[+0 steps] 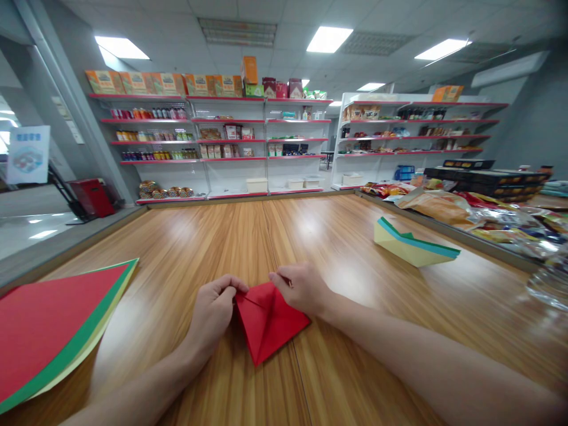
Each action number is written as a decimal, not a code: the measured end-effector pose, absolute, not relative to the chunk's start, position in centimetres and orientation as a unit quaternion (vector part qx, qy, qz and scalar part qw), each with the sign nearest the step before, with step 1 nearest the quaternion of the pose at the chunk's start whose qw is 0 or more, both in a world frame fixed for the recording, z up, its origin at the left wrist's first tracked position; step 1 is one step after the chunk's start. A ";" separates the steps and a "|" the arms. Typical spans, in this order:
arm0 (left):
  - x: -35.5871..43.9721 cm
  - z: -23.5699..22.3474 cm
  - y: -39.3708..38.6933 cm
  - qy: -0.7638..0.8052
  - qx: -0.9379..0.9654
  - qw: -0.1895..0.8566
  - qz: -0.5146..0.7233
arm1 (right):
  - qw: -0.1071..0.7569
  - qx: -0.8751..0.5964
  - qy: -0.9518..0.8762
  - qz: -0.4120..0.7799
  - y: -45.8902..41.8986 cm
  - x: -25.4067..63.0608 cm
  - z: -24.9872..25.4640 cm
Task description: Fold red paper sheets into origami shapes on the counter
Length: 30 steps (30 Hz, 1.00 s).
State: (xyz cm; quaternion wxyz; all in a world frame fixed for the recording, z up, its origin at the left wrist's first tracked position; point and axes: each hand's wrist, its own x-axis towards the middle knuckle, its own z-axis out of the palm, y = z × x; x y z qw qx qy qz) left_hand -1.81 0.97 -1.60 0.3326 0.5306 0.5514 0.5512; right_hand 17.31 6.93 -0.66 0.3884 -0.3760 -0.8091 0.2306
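A folded sheet of red paper [271, 325] lies on the wooden table between my hands, one corner pointing toward me. Creases run across it, and a flap rises along its middle. My left hand [217, 302] pinches its upper left corner between thumb and fingers. At the upper right edge, my right hand [302, 287] has its fingers closed on the paper, covering part of that side. Off to the right sits a folded paper boat [410, 245], yellow with green and blue edges, apart from both hands.
Red, green and yellow sheets [57, 319] lie stacked at the left. Beyond the table's right edge are packaged snacks [479, 213] and black boxes [488, 180]. A clear glass object [550, 284] is at far right. Stocked shelves [226, 139] line the back.
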 end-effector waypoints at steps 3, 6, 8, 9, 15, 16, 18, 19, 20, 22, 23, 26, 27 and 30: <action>-1.5 -1.0 0.6 0.545 0.528 0.360 0.543 | 0.333 -0.458 -0.794 0.222 5.9 16.5 -0.4; -1.1 -0.4 0.3 0.536 0.558 0.346 0.530 | 0.309 -0.493 -0.752 0.311 6.1 16.0 -0.6; -1.0 -0.3 0.1 0.523 0.578 0.323 0.536 | 0.294 -0.490 -0.716 0.400 6.4 15.8 -0.6; -1.0 -0.3 0.1 0.515 0.584 0.313 0.543 | 0.289 -0.489 -0.683 0.458 6.4 15.8 -0.5; -0.9 -0.7 0.0 0.492 0.559 0.299 0.597 | 0.249 -0.484 -0.546 0.637 5.3 15.6 2.3; -0.9 -0.8 0.0 0.490 0.553 0.309 0.599 | 0.255 -0.481 -0.534 0.647 5.1 15.6 2.6; -0.9 -1.1 0.0 0.485 0.538 0.329 0.606 | 0.292 -0.471 -0.498 0.667 4.8 15.6 3.0; -0.9 -1.2 0.1 0.480 0.530 0.336 0.613 | 0.313 -0.459 -0.478 0.680 4.8 15.6 3.0; -0.9 -1.4 0.2 0.476 0.521 0.340 0.622 | 0.332 -0.443 -0.459 0.695 4.7 15.5 3.0; -1.0 -1.5 0.5 0.477 0.499 0.350 0.634 | 0.353 -0.407 -0.433 0.723 4.7 15.4 2.8; -1.0 -1.6 0.7 0.485 0.481 0.362 0.634 | 0.360 -0.395 -0.425 0.730 4.8 15.4 2.8; -0.9 -1.7 1.3 0.524 0.406 0.434 0.610 | 0.368 -0.394 -0.422 0.729 4.9 15.4 2.6; -0.9 -1.7 1.5 0.531 0.384 0.456 0.602 | 0.365 -0.397 -0.426 0.726 5.0 15.4 2.5; -0.9 -1.6 1.6 0.533 0.361 0.478 0.597 | 0.345 -0.403 -0.442 0.723 5.2 15.5 2.1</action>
